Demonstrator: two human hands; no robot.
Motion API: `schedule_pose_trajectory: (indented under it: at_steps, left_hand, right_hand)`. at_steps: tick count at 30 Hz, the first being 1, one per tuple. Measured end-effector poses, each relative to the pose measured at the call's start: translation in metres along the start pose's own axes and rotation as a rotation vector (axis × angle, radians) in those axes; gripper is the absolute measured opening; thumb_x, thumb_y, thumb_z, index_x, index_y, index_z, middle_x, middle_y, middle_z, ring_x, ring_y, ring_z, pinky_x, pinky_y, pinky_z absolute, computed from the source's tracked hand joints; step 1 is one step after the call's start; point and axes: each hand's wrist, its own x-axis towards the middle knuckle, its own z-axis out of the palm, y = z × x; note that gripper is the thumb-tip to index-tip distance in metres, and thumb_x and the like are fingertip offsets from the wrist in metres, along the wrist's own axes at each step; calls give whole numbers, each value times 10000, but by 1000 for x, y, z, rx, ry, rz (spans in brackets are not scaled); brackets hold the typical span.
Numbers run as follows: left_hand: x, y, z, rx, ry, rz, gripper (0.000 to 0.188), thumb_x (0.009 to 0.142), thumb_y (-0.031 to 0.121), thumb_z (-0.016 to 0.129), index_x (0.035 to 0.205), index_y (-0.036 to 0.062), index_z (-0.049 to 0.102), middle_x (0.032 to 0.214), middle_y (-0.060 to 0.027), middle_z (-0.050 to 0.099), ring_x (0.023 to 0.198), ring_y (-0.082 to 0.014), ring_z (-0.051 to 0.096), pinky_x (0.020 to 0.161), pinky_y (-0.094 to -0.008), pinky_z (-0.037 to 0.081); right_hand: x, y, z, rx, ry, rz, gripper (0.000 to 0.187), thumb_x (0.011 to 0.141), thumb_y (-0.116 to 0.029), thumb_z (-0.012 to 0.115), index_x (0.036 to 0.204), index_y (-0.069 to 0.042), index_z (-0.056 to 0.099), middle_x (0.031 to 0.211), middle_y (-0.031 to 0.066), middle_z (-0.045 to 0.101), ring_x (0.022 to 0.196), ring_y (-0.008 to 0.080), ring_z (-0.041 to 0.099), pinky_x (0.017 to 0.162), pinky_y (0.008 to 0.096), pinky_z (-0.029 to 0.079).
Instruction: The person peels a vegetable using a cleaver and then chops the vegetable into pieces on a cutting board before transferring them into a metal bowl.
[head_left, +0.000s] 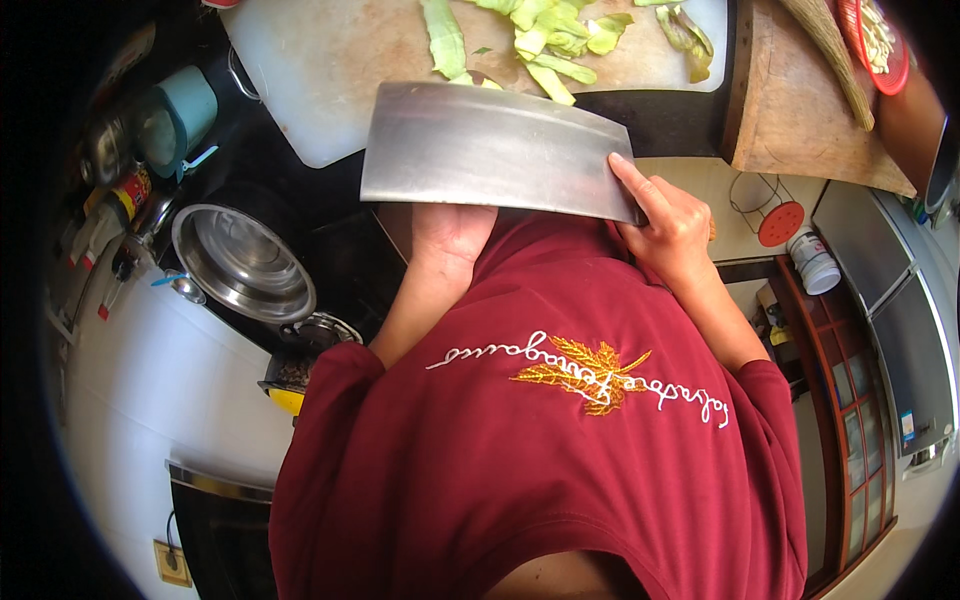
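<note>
My right hand point(670, 228) grips a wide steel cleaver point(490, 150) at its right end. The forefinger lies along the blade, and only a bit of the handle shows past the palm. My left hand point(452, 238) is at the lower left edge of the cleaver; the blade hides its fingers. Just beyond the cleaver is a white cutting board point(330, 85), stained in places. Pale green vegetable peels point(555, 45) lie scattered on it, with a darker limp piece point(690, 45) to the right.
Left of me stand a large steel basin point(290, 285) and a teal container point(185, 115) among bottles. On the right, a wooden board point(790, 110) bears a long brown stick-like thing point(838, 60) and a red basket point(904, 75) of pale pieces.
</note>
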Motion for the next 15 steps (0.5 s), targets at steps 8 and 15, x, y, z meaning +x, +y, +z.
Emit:
schedule_pose_trajectory:
  at_steps: [8, 15]
  left_hand:
    - [-7, -3, -22, 309, -127, 19, 398, 948, 279, 531, 1256, 30, 498, 1221, -129, 561, 1120, -261, 553, 991, -421, 455]
    - [-6, -5, -20, 195, -95, -24, 395, 945, 270, 536, 1252, 25, 499, 1216, -130, 562, 1113, -262, 556, 985, -421, 460]
  right_hand:
    - [4, -26, -17, 36, -76, -74, 731, 491, -13, 677, 1211, -131, 638, 583, 48, 469, 502, 214, 524, 470, 343, 421]
    - [11, -25, -13, 75, -72, -68, 755, 475, 8, 679, 1214, -140, 634, 594, 52, 483, 507, 230, 524, 471, 346, 422]
